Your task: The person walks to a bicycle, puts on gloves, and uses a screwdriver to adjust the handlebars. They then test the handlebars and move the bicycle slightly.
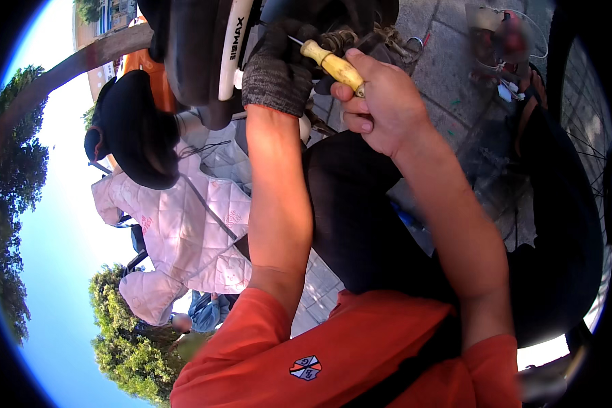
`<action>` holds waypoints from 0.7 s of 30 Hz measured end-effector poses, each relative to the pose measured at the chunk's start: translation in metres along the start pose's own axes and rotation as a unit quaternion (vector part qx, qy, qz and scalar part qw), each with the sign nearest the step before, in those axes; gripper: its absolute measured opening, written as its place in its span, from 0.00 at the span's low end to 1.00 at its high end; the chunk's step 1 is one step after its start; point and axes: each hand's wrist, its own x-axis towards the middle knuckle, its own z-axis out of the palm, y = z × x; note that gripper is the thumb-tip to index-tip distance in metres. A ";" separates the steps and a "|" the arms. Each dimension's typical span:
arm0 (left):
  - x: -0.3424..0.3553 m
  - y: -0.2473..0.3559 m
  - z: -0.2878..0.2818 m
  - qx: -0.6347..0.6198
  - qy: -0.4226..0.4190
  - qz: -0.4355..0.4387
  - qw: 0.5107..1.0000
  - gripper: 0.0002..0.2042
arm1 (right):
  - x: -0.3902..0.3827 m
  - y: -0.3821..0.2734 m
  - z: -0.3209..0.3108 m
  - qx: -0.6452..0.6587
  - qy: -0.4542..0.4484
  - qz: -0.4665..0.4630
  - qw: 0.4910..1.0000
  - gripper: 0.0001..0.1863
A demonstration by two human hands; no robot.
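My right hand (377,105), bare, grips a screwdriver (333,66) by its worn yellow handle, pointing up-left so that its metal shaft reaches to my left hand. My left hand (275,75), in a dark grey knit glove, is bent closed at the black vehicle body (196,47) with a white stripe (230,71). Its fingertips and whatever they hold are hidden. Just beside both hands are dirty metal fittings (340,37), too shadowed to make out.
A black mirror or seat-like part (129,129) and a pink quilted cover (170,231) lie left. A person in blue (207,316) is behind. My bent legs (347,211) are on paving (442,81), with a blurred red-and-black pile (503,41) and a spoked wheel (585,156) right.
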 end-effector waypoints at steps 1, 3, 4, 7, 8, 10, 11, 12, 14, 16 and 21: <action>0.001 -0.001 -0.003 -0.004 0.015 0.003 1.000 0.12 | -0.002 0.001 0.001 -0.080 0.023 -0.051 0.995 0.20; 0.005 0.000 0.000 -0.015 0.040 0.014 0.999 0.12 | -0.004 0.005 0.011 -0.240 0.066 -0.155 0.956 0.20; 0.006 0.001 -0.001 -0.019 0.037 0.002 0.999 0.12 | -0.007 0.007 0.014 -0.317 0.085 -0.204 0.923 0.20; 0.006 0.002 -0.003 -0.001 0.032 -0.015 0.999 0.12 | -0.006 0.015 0.009 -0.457 0.150 -0.365 0.797 0.18; 0.005 0.000 -0.002 -0.008 0.021 -0.001 1.000 0.12 | -0.006 0.009 0.011 -0.430 0.141 -0.327 0.830 0.18; 0.003 -0.004 0.000 -0.022 -0.001 0.026 0.999 0.12 | -0.004 -0.004 0.016 -0.370 0.122 -0.247 0.887 0.17; 0.003 -0.004 0.001 -0.016 0.011 0.025 1.000 0.13 | -0.002 -0.009 0.016 -0.337 0.112 -0.205 0.912 0.17; 0.003 -0.004 0.005 -0.010 0.020 0.023 0.999 0.14 | 0.001 -0.015 0.014 -0.303 0.104 -0.165 0.933 0.17; 0.004 -0.004 0.005 -0.002 0.025 0.024 0.999 0.15 | 0.018 -0.010 -0.007 -0.033 -0.012 -0.001 0.999 0.19; 0.005 -0.003 -0.002 0.004 0.016 0.032 0.999 0.15 | 0.013 0.002 0.003 -0.042 0.002 -0.003 0.999 0.20; 0.008 0.000 0.003 0.012 -0.015 0.061 0.998 0.12 | 0.014 0.017 0.002 -0.631 0.175 -0.540 0.529 0.17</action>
